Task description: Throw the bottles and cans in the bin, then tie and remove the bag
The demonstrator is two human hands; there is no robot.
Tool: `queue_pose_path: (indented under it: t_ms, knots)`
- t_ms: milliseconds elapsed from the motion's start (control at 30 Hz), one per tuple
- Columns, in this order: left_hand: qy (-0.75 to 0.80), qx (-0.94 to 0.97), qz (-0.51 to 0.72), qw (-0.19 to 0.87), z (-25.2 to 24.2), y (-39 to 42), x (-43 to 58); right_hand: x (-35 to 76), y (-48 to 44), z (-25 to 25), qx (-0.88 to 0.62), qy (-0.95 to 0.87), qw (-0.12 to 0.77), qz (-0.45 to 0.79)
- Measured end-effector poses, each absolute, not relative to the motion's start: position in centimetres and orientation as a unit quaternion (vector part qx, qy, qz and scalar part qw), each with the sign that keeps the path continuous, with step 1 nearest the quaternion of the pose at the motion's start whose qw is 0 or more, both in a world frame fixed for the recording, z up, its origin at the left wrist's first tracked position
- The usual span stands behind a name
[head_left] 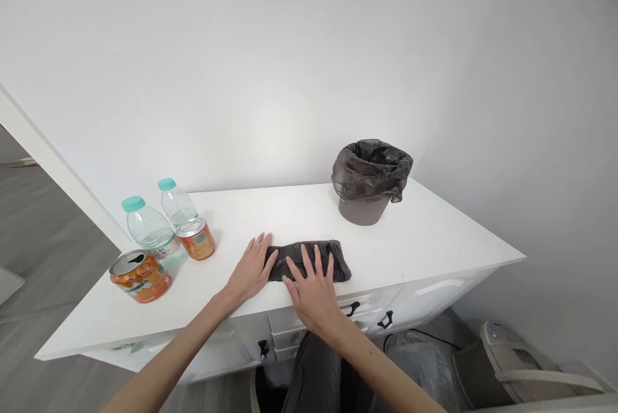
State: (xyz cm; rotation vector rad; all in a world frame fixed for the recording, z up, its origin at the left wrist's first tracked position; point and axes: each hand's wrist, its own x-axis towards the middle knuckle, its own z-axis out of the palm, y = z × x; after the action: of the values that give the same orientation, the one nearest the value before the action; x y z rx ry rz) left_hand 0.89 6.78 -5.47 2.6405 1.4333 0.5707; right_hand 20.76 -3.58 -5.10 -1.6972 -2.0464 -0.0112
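Note:
A black plastic bag (294, 253), folded into a flat strip, lies near the front edge of the white cabinet top. My left hand (251, 269) rests at its left end, fingers stretched out and thumb on the bag. Across the middle and right of the strip, my right hand (313, 287) presses down with its fingers spread. Neither hand grips anything. Behind and to the right stands a small brown trash bin (363, 210), lined with a black bag (371, 175) folded over its rim.
At the left of the cabinet top (270, 210) stand two clear bottles with teal caps (152, 229) (177, 204), an opened orange soda can (142, 276) and a shorter orange can (197, 239). A white wall rises behind. Below, drawers have black handles (385, 320).

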Motion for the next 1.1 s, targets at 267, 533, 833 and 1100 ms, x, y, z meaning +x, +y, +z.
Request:
queue_pose_path:
  t_ms: [267,533,833,1100]
  knots:
    - [0.475,0.857,0.199,0.034,-5.8,6.9,0.8,28.5,-1.5,-5.2,-0.668,-0.72,0.184,-0.034]
    - [0.48,0.853,0.201,0.038,-5.4,6.7,1.0,42.3,-0.3,-7.3,-0.697,-0.705,0.127,-0.032]
    - [0.478,0.85,0.221,0.016,-5.3,6.6,1.1,47.9,-0.2,-9.1,-0.634,-0.747,0.197,-0.038]
    - [0.471,0.857,0.209,-0.017,-6.5,6.7,0.5,40.9,-0.6,-10.0,-0.598,-0.735,0.302,-0.11]
